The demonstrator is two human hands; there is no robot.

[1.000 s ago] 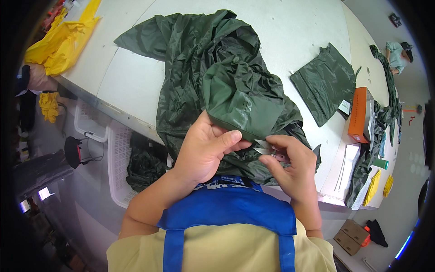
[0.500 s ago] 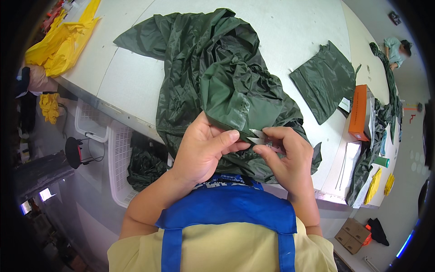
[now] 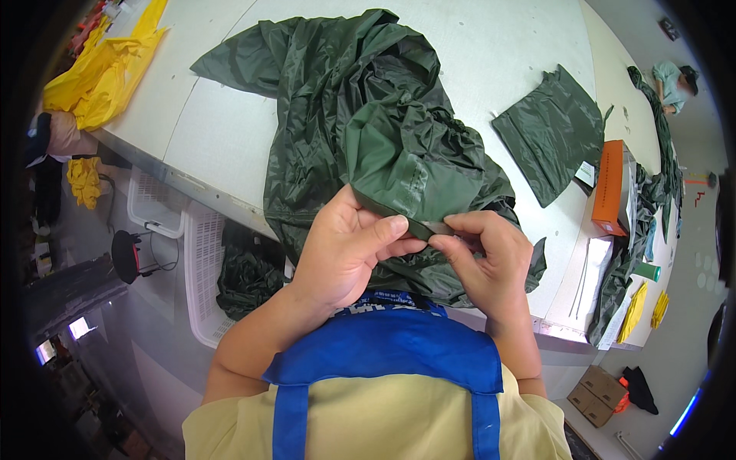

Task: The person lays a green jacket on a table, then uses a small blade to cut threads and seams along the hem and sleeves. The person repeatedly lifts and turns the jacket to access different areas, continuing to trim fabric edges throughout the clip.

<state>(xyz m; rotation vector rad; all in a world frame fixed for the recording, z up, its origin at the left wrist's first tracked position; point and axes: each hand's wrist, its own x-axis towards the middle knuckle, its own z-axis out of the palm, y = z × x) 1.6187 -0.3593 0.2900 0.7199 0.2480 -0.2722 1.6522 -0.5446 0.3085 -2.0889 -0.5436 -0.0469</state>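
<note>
1. bunch of yellow fabric by the desk's left edge
2. orange box on the right, little green roll nearby
3. white plastic basket down low
4. cardboard boxes, lower right

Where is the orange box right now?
In the head view, the orange box is on the right side of the white table, just right of the flat green cloth.

The left forearm enters from seven o'clock, slanting toward one; the right forearm enters from five, aimed near twelve. The left hand is closed, thumb pointing to two o'clock over curled fingers. The right hand pinches, index toward nine, thumb toward ten. The hands stay apart, near each other.
</note>
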